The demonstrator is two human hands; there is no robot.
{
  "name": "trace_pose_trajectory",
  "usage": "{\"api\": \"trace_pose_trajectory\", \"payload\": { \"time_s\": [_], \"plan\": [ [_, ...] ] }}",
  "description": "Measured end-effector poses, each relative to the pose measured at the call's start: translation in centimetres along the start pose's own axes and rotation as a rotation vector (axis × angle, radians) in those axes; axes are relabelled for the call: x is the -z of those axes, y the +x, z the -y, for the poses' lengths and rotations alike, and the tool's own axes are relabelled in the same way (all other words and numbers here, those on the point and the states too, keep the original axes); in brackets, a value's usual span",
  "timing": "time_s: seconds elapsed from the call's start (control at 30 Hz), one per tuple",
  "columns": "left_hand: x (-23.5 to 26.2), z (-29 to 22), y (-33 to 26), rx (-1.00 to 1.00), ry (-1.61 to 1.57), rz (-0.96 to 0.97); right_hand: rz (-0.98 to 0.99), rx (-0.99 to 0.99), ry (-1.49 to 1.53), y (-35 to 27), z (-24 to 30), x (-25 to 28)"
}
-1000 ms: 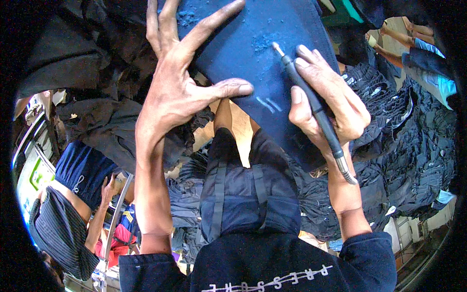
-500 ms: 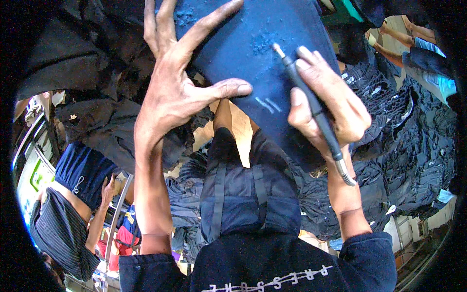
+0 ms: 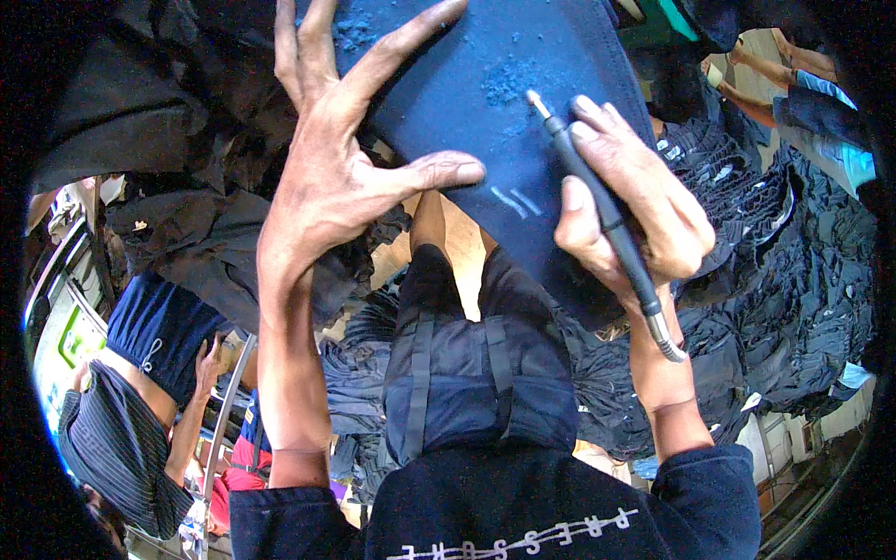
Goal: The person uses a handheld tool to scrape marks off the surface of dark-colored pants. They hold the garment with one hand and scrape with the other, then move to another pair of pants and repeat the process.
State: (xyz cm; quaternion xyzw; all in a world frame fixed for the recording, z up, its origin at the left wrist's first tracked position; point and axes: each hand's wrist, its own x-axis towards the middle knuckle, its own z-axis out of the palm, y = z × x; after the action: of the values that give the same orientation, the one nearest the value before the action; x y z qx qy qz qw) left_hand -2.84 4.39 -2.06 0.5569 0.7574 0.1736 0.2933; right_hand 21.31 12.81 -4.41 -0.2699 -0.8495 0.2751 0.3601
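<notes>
A stretch of dark blue cloth point(image 3: 439, 117), apparently part of a garment, lies under both hands. My left hand point(image 3: 336, 177) is spread on its left side, fingers apart, holding nothing. In my right hand point(image 3: 639, 196) is a pen-shaped rotary grinder point(image 3: 602, 201), black with a small pale tip and a coiled metal tail end. That tip is at the lower right edge of a fuzzy, scuffed patch point(image 3: 509, 82) with loose blue fluff; whether it touches the cloth I cannot tell. More fluff point(image 3: 353, 35) lies by my left fingers. Two short pale chalk-like strokes point(image 3: 515, 202) mark the cloth below.
Dark cloth point(image 3: 140, 103) hangs at the upper left. Large heaps of dark garments point(image 3: 775, 299) fill the right side. Another person in a striped top point(image 3: 121, 448) is at the lower left, beside a metal rail point(image 3: 219, 429). Other people's arms point(image 3: 756, 93) show at the upper right.
The grinder's tip has shifted slightly down and right with my right hand. The scuffed patch looks larger and fluffier. My left hand has stayed in place.
</notes>
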Motion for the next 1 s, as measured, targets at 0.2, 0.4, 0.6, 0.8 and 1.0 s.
{"api": "trace_pose_trajectory", "payload": {
  "time_s": [0.2,0.4,0.6,0.8,1.0],
  "plan": [
    [-1.4,0.1,0.0,-0.052,0.042,-0.118,0.006,-0.001,0.017,-0.1,-0.1,0.2],
    [-0.3,-0.4,-0.3,0.020,-0.016,-0.018,0.000,0.007,0.035,-0.4,-0.1,0.2],
    [-0.7,0.1,0.1,-0.031,0.031,-0.063,-0.013,-0.006,0.032,-0.4,0.1,0.3],
    [0.0,0.0,-0.1,-0.015,0.021,-0.008,0.045,-0.043,0.055,-0.4,0.7,0.9],
    [-0.3,-0.9,-0.1,0.028,0.037,-0.036,0.012,-0.049,0.048,-0.4,0.5,1.0]
  ]
}}
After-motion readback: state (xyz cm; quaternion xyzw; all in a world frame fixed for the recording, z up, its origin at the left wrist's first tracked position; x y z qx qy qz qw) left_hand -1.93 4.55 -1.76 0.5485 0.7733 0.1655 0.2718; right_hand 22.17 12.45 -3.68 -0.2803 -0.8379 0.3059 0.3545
